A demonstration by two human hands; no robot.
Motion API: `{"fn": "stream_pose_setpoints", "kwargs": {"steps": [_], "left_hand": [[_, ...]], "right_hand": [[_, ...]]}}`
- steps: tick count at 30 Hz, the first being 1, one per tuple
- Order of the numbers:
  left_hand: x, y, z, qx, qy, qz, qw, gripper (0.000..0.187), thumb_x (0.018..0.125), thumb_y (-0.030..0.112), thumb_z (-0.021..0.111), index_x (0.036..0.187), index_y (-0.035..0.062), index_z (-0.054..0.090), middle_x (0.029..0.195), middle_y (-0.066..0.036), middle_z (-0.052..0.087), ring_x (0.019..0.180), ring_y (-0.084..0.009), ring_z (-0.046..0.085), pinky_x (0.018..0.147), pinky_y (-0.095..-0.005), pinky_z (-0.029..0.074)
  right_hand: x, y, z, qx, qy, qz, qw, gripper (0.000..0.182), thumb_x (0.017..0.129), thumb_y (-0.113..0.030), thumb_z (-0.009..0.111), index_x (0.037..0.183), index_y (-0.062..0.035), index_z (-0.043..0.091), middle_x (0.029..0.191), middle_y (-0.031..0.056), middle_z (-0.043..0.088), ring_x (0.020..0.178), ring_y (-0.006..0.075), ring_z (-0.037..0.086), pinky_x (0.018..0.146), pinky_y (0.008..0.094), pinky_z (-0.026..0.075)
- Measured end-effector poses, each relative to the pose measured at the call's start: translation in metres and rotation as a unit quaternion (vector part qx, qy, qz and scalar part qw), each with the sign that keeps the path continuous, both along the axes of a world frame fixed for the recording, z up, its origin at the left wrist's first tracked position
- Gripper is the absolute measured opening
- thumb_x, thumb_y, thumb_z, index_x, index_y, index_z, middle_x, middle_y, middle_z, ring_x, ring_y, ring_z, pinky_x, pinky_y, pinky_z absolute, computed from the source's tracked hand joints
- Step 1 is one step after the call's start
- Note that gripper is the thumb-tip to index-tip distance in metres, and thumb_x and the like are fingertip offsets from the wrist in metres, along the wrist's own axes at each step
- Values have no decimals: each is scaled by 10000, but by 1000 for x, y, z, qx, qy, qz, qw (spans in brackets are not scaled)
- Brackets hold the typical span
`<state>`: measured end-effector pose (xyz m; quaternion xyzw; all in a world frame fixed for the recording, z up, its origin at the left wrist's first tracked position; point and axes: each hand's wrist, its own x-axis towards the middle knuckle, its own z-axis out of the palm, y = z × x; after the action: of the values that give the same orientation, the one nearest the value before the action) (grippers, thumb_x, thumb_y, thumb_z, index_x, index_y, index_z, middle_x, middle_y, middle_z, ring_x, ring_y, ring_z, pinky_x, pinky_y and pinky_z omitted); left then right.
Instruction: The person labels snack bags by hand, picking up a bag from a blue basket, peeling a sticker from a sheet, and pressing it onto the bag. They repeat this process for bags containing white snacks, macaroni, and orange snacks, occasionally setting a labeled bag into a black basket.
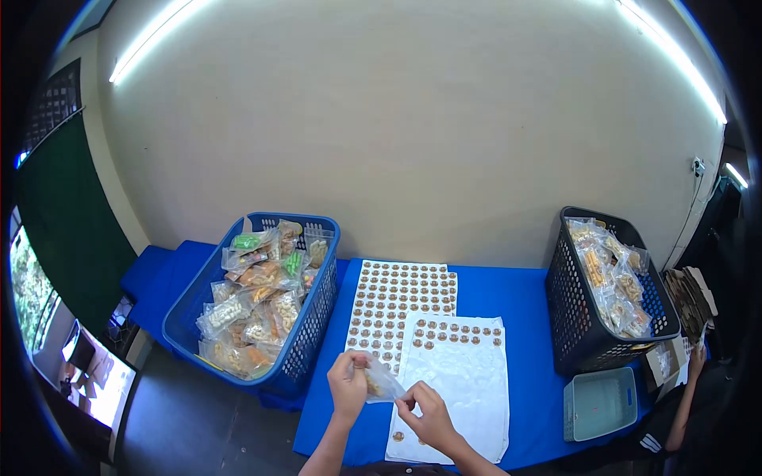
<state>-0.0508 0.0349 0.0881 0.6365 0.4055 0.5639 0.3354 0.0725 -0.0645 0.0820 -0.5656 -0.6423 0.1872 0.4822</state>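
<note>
Over the front of the blue table, my left hand (pixel 349 386) is closed on one side of a small clear plastic bag (pixel 382 381) with some yellowish snack in it. My right hand (pixel 429 414) is closed too, thumb and finger pinching the bag's lower right corner. Below it lies a white sticker sheet (pixel 452 381), its round brown stickers left in rows at the top, with another near the bottom edge. Partly covered by that sheet, a fuller sheet of stickers (pixel 397 289) extends toward the wall.
A blue basket (pixel 311 349) heaped with snack bags stands left. On the right are a black basket (pixel 562 321) of bags and a pale green tray (pixel 601 404). Another person's arm (pixel 689 401) reaches toward cardboard pieces (pixel 689 300) at the far right.
</note>
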Motion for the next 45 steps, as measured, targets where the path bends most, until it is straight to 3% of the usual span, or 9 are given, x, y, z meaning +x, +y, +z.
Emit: {"fn": "stream_pose_setpoints", "kwargs": {"steps": [7, 10, 15, 22, 27, 31, 35, 42, 45], "left_hand": [[-21, 17, 12, -65, -290, -105, 949, 243, 935, 243, 343, 763, 81, 399, 687, 9, 359, 627, -70, 359, 680, -226, 353], [-8, 15, 2, -247, -555, -303, 734, 216, 923, 225, 365, 755, 97, 409, 677, 11, 373, 612, -87, 386, 702, -260, 373], [28, 12, -32, -319, -603, -547, 486, 200, 887, 240, 420, 946, 68, 503, 739, -12, 502, 677, -127, 499, 709, -325, 430], [25, -12, -19, -408, -462, -460, 639, 680, 862, 553, 225, 1289, 25, 258, 1272, -164, 371, 1172, -279, 375, 976, -425, 315], [31, -48, -47, -369, -246, -345, 827, 414, 911, 290, 387, 1197, -9, 369, 1166, -120, 476, 1056, -210, 489, 889, -333, 410], [32, -42, -56, -343, -237, -320, 851, 288, 891, 148, 438, 1130, -11, 426, 1030, -100, 551, 921, -169, 560, 802, -284, 459], [27, -42, -61, -348, -201, -333, 853, 342, 882, 117, 439, 1190, -12, 364, 1111, -122, 511, 983, -201, 536, 848, -306, 437], [12, -32, -45, -308, -187, -377, 853, 569, 863, 203, 507, 1306, 36, 192, 1274, -171, 369, 1114, -274, 455, 929, -357, 354], [-2, -23, -53, -333, -170, -325, 868, 462, 864, 209, 503, 1239, 21, 309, 1175, -145, 473, 1043, -227, 508, 874, -310, 392]], "right_hand": [[33, -16, -66, -182, 213, -8, 960, 260, 821, -207, 562, 656, -8, 529, 705, 47, 544, 607, 110, 521, 580, 237, 394], [34, -13, -74, -230, 326, 25, 917, 250, 856, -240, 525, 783, -3, 557, 757, 41, 553, 670, 86, 515, 630, 228, 415], [28, -18, -57, -308, 469, 189, 806, 319, 866, -284, 506, 995, 6, 529, 823, 25, 543, 787, 86, 513, 713, 222, 415], [45, -22, -36, -171, 402, 33, 899, 271, 840, -264, 555, 758, -7, 580, 676, 16, 554, 604, 57, 470, 551, 202, 373], [45, -22, -44, -164, 337, -28, 927, 267, 838, -259, 558, 780, 0, 580, 706, 34, 569, 621, 77, 495, 555, 204, 395], [34, -23, -49, -178, 517, 5, 837, 226, 822, -215, 584, 851, 9, 571, 735, 33, 577, 648, 87, 520, 613, 214, 433], [49, -28, -51, -219, 381, 21, 898, 166, 812, -160, 591, 834, 4, 587, 753, 40, 595, 633, 84, 522, 598, 221, 433], [177, -24, 1, 91, 368, -255, 889, 205, 834, -230, 559, 724, -57, 566, 674, 16, 549, 570, 68, 489, 528, 207, 402], [234, -33, 42, 202, 447, -279, 825, 262, 850, -286, 531, 979, -59, 515, 799, 16, 533, 614, 88, 496, 558, 207, 400]]}}
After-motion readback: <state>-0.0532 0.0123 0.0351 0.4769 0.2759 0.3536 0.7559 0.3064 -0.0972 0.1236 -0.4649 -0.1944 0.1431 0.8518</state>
